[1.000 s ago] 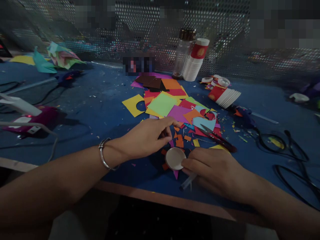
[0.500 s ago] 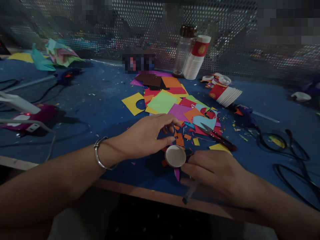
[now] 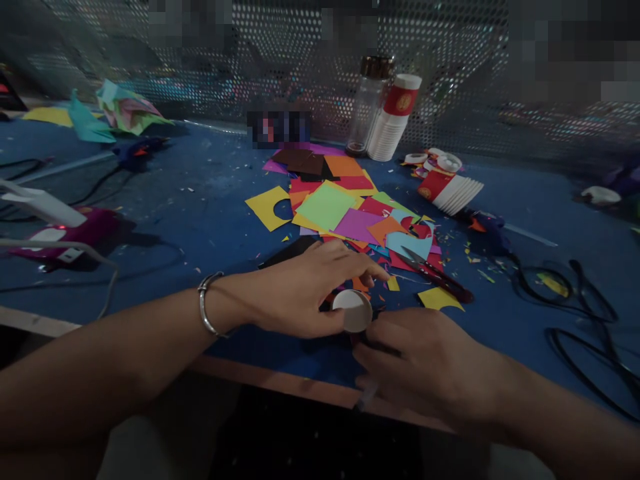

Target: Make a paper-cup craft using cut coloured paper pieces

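Note:
A small white paper cup (image 3: 353,311), seen from above by its open mouth, stands near the table's front edge. My left hand (image 3: 300,290) arches over its left and far side, fingers apart, the thumb at the cup's near left rim. Whether the thumb presses on the cup I cannot tell. At the cup's right is my right hand (image 3: 420,353), its fingers curled closed around a clear-barrelled pen (image 3: 368,396), whose end points down toward the table edge. Scissors with dark red handles (image 3: 440,277) lie beyond the right hand, near a yellow paper piece (image 3: 440,299).
Coloured paper sheets (image 3: 325,205) and scraps spread across the middle. Behind stand a glass bottle (image 3: 363,110) and a stack of paper cups (image 3: 393,123); another stack (image 3: 453,191) lies tipped. Glue guns (image 3: 493,230) and cords lie right and left, with a purple device (image 3: 85,230) at left.
My left hand has moved right, its fingers now past the far side of the cup and its thumb at the rim. My right hand has shifted slightly left, still with the pen.

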Demonstrator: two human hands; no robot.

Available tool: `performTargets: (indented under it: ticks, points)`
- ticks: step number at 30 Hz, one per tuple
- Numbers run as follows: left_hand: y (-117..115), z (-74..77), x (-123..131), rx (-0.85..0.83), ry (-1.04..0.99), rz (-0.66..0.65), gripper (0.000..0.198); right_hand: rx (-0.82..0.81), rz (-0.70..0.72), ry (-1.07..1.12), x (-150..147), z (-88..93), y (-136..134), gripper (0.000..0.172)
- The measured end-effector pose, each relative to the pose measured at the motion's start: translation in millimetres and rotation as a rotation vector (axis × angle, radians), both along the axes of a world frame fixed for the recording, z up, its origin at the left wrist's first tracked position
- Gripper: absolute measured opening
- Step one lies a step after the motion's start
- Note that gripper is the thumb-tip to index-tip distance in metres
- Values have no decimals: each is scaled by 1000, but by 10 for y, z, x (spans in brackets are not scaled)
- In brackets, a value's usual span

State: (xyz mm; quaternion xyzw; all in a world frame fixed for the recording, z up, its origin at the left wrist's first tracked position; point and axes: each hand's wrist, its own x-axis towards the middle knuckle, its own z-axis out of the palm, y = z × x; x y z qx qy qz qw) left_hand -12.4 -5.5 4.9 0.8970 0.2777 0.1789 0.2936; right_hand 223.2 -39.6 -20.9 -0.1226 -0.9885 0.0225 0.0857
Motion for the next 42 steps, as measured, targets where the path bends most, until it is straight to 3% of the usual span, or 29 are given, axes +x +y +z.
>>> performTargets:
  ticks: [8,16,20,24,26,33,42]
  points:
    - [8,-4,8,-33,97,-50,71,-17,19,-15,16,-36,12,13]
    - [24,-42,12,-16,102,-64,75,-14,-63,198,73,178,85,26]
    - [74,-86,-40,-12,91,-42,75,6,-200,357,196,269,88,20]
    - [164,-145,-95,-1,81,-70,72,174,-398,484,269,283,46,20]
    - [196,-170,-102,6,82,-88,66,157,-444,514,262,273,21,20]
    - [217,-220,-57,11,95,-68,51,7,-346,588,121,324,-5,8]
    - [257,-257,-31,6,98,-76,52,-146,-238,617,32,195,85,13]
